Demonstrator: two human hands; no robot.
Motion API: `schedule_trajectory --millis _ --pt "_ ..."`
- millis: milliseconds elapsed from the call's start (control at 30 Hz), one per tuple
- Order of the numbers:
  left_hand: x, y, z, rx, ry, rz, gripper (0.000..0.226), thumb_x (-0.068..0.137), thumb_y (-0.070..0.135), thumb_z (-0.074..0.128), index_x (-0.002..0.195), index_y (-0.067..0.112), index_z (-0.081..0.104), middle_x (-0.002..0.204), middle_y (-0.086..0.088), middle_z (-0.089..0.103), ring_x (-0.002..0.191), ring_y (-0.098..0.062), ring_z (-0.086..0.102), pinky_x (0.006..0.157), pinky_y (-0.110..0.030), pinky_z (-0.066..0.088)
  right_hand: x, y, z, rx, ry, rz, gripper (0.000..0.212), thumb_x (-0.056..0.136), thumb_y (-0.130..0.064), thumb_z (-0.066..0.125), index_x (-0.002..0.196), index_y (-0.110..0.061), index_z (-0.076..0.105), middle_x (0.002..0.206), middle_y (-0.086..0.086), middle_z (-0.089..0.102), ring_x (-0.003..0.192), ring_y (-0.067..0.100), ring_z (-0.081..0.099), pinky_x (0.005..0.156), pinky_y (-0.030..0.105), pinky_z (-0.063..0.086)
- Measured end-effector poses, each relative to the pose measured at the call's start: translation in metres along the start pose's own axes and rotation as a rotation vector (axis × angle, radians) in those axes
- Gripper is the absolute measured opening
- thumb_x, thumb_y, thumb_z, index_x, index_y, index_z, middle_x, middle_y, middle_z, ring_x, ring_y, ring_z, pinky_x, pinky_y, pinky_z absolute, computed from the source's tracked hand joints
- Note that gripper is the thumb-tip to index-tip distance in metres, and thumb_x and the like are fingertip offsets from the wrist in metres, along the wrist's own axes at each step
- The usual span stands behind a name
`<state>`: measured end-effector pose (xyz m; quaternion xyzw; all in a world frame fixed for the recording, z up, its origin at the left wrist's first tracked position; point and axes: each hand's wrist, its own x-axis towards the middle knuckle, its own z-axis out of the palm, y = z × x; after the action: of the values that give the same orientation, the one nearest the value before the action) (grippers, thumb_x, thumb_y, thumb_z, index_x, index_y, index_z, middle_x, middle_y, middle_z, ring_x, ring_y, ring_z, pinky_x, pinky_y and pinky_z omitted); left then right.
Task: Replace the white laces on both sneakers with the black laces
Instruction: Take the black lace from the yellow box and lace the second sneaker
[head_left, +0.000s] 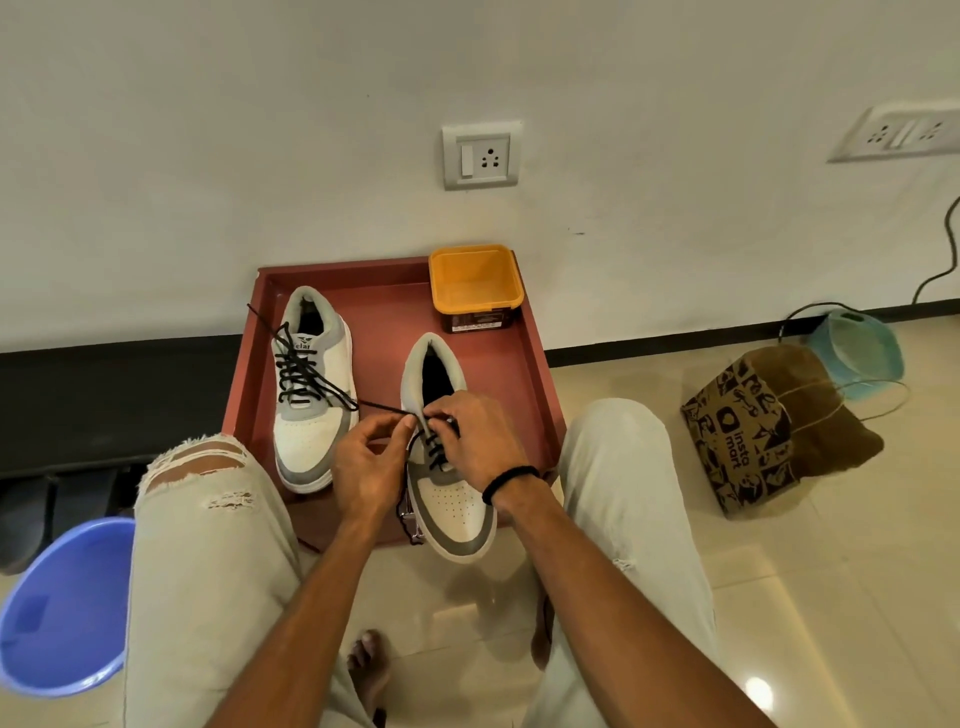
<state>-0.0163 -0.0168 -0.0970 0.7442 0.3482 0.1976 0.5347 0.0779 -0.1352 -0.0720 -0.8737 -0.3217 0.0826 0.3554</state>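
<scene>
Threading a black lace (387, 408) through the upper eyelets of the right-hand sneaker (449, 499), a seated person works over a red tray (524, 364) set on the floor against the wall. The left hand (371, 462) pinches the lace end between thumb and fingertips, pulling it sideways, likely to draw out slack; the right hand (475, 436), a black band at its wrist, curls over the tongue and appears to grip the lace at the eyelets, steadying the shoe. The second sneaker (311, 389) stands just beside it on the tray, already laced in black, its ends loose and untied. Two sneakers, two black laces, one orange tub (475, 286) at the tray's far corner. No white laces can be made out. By the look of things, the job is close to done.
</scene>
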Motion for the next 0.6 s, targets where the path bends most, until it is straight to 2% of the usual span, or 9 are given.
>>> schedule_trajectory --millis 100,200,300,367,433,533,600 --pt "0.004 -0.001 -0.001 -0.029 -0.02 0.004 0.008 0.093 0.041 0.075 0.094 0.033 0.075 0.091 0.009 0.076 0.091 -0.015 0.072 0.082 -0.05 0.062 0.0 -0.001 -0.001 -0.01 -0.012 0.005 0.02 0.097 -0.018 0.067 0.114 -0.022 0.075 0.11 -0.002 0.073 0.1 0.018 0.067 0.089 0.04 0.058" --pt "0.006 -0.001 -0.001 -0.1 -0.019 -0.002 0.011 0.096 0.037 0.072 0.097 0.027 0.073 0.09 0.001 0.076 0.087 -0.02 0.072 0.082 -0.05 0.062 -0.002 -0.004 -0.004 -0.058 -0.024 0.0 0.019 0.097 -0.02 0.066 0.115 -0.025 0.073 0.11 -0.003 0.071 0.099 0.019 0.066 0.086 0.041 0.058" --pt "0.012 0.007 -0.005 -0.374 0.114 -0.08 0.008 0.102 0.024 0.063 0.098 0.018 0.064 0.086 -0.008 0.075 0.068 -0.016 0.068 0.073 -0.038 0.06 -0.004 -0.005 -0.009 -0.127 -0.014 -0.007 0.016 0.098 -0.027 0.065 0.113 -0.025 0.072 0.108 -0.004 0.069 0.098 0.02 0.062 0.08 0.042 0.058" --pt "0.019 0.013 -0.013 -0.571 0.208 -0.197 0.009 0.105 0.022 0.059 0.096 0.021 0.057 0.08 -0.004 0.075 0.06 -0.011 0.068 0.066 -0.029 0.059 -0.006 -0.005 -0.013 -0.161 -0.013 -0.003 0.017 0.098 -0.031 0.064 0.113 -0.025 0.07 0.108 -0.004 0.068 0.099 0.02 0.06 0.079 0.042 0.057" --pt "0.021 0.014 -0.018 -0.693 0.21 -0.286 0.01 0.105 0.023 0.059 0.095 0.023 0.055 0.076 0.0 0.076 0.059 -0.01 0.069 0.068 -0.029 0.058 -0.007 -0.006 -0.015 -0.172 -0.029 0.005 0.02 0.098 -0.033 0.064 0.115 -0.023 0.069 0.109 -0.003 0.068 0.1 0.022 0.058 0.08 0.042 0.056" --pt "0.013 0.009 -0.009 -0.549 0.044 -0.331 0.014 0.098 0.033 0.068 0.098 0.019 0.066 0.083 -0.001 0.076 0.064 -0.012 0.067 0.069 -0.033 0.053 -0.009 -0.008 -0.015 -0.167 -0.057 0.001 0.027 0.096 -0.036 0.067 0.118 -0.022 0.069 0.112 -0.002 0.066 0.102 0.022 0.055 0.081 0.04 0.054" --pt "0.006 0.005 0.002 -0.382 -0.073 -0.285 0.025 0.094 0.036 0.072 0.103 0.013 0.071 0.089 -0.01 0.076 0.069 -0.018 0.068 0.071 -0.039 0.058 -0.009 -0.008 -0.015 -0.172 -0.076 -0.001 0.031 0.095 -0.038 0.069 0.121 -0.021 0.068 0.114 -0.002 0.064 0.104 0.021 0.054 0.082 0.039 0.054"
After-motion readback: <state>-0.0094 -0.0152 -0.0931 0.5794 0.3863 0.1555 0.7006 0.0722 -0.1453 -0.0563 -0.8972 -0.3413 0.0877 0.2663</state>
